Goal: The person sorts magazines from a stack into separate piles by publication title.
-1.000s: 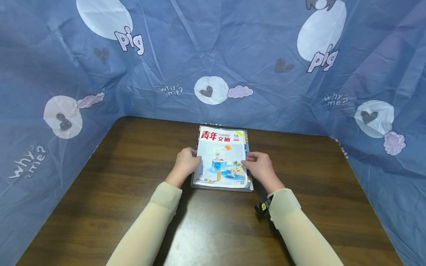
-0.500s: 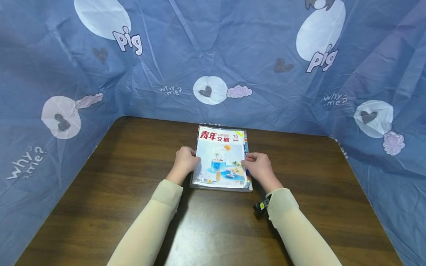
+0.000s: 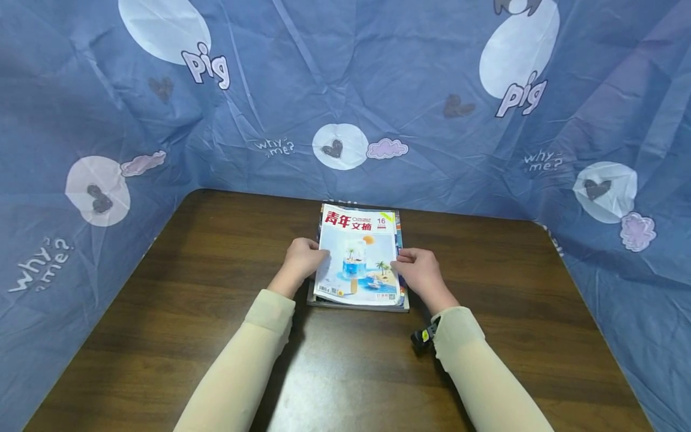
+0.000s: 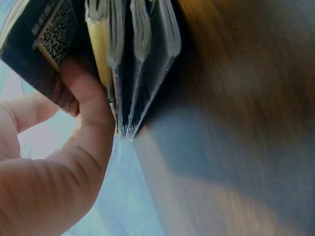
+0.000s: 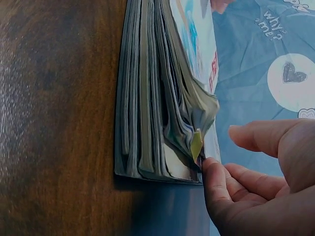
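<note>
A stack of magazines (image 3: 358,307) lies on the wooden table, seen edge-on in both wrist views. On top is a magazine (image 3: 356,258) with a white and blue beach cover and red lettering. My left hand (image 3: 303,258) pinches its left edge, thumb on the cover. In the left wrist view this magazine's dark back cover (image 4: 37,49), with a barcode, tilts away from the stack below, a bent finger behind it. My right hand (image 3: 421,270) is at the stack's right edge. There its fingertips (image 5: 211,169) touch the page edges, with the thumb apart from the cover.
The brown wooden table (image 3: 162,324) extends around the stack. A blue printed curtain (image 3: 421,72) hangs behind it and along both sides. A small black camera (image 3: 423,337) is strapped at my right wrist.
My left thumb has moved slightly right over the cover, and the top magazine's left side has lifted and bowed away from the stack. The right hand has stayed nearly in place.
</note>
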A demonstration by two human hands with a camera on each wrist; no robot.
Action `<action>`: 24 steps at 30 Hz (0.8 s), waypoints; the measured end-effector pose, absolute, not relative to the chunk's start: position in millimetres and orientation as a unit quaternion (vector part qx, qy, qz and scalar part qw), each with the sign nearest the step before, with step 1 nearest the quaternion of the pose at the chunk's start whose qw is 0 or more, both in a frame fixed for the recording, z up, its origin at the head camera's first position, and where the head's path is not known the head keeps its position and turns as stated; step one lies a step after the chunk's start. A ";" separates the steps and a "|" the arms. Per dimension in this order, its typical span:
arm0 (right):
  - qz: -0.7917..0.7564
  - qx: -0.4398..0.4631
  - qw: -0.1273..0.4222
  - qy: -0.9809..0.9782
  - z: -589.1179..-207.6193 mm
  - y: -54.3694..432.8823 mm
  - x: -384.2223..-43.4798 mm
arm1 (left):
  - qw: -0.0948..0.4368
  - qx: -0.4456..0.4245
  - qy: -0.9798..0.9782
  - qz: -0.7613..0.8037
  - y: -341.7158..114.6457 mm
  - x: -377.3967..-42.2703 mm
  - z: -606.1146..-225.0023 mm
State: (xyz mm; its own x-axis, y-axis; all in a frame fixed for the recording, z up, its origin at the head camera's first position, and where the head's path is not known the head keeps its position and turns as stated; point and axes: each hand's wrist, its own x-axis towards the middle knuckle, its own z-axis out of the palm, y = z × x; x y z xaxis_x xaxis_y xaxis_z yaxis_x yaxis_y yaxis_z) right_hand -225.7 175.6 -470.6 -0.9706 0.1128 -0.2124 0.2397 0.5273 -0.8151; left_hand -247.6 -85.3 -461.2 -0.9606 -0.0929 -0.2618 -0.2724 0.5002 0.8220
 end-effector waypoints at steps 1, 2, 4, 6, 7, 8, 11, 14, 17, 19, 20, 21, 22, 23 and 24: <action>-0.476 0.101 0.068 0.871 -470.6 175.7 -225.6 | 0.097 -0.109 0.855 0.497 -85.2 -247.6 -461.0; -0.476 0.101 0.068 0.871 -470.5 175.9 -225.6 | 0.103 -0.111 0.848 0.508 -85.0 -247.7 -460.7; -0.477 0.102 0.070 0.870 -470.2 176.1 -225.3 | 0.114 -0.113 0.838 0.522 -84.7 -247.5 -460.0; -0.478 0.102 0.072 0.869 -469.8 176.3 -225.2 | 0.123 -0.113 0.828 0.535 -84.2 -247.0 -459.8; -0.479 0.102 0.072 0.869 -469.7 176.5 -225.2 | 0.125 -0.113 0.825 0.539 -84.1 -246.6 -459.6; -0.480 0.103 0.073 0.868 -469.6 176.5 -225.2 | 0.128 -0.114 0.822 0.543 -83.9 -246.4 -459.7; -0.481 0.102 0.074 0.868 -469.6 176.9 -225.4 | 0.129 -0.117 0.814 0.555 -83.6 -245.9 -461.1; -0.483 0.097 0.074 0.867 -469.5 177.5 -225.2 | 0.126 -0.127 0.807 0.563 -82.9 -245.6 -462.0; -0.488 0.087 0.075 0.865 -470.3 179.2 -224.8 | 0.119 -0.138 0.802 0.568 -82.1 -245.4 -462.4; -0.492 0.082 0.078 0.863 -470.8 180.7 -224.5 | 0.116 -0.145 0.799 0.572 -81.8 -245.4 -462.8; -0.495 0.079 0.080 0.862 -471.0 181.4 -224.4 | 0.115 -0.148 0.796 0.575 -81.8 -245.1 -462.8; -0.496 0.076 0.083 0.861 -471.1 182.3 -224.2 | 0.115 -0.152 0.794 0.577 -82.0 -244.6 -462.9; -0.498 0.075 0.085 0.860 -471.1 182.9 -224.2 | 0.116 -0.156 0.791 0.580 -82.1 -244.0 -463.0; -0.501 0.072 0.087 0.858 -470.9 183.4 -224.2 | 0.117 -0.161 0.789 0.582 -82.3 -243.3 -462.9; -0.504 0.069 0.089 0.857 -470.9 184.1 -224.1 | 0.119 -0.166 0.785 0.585 -82.6 -242.6 -462.9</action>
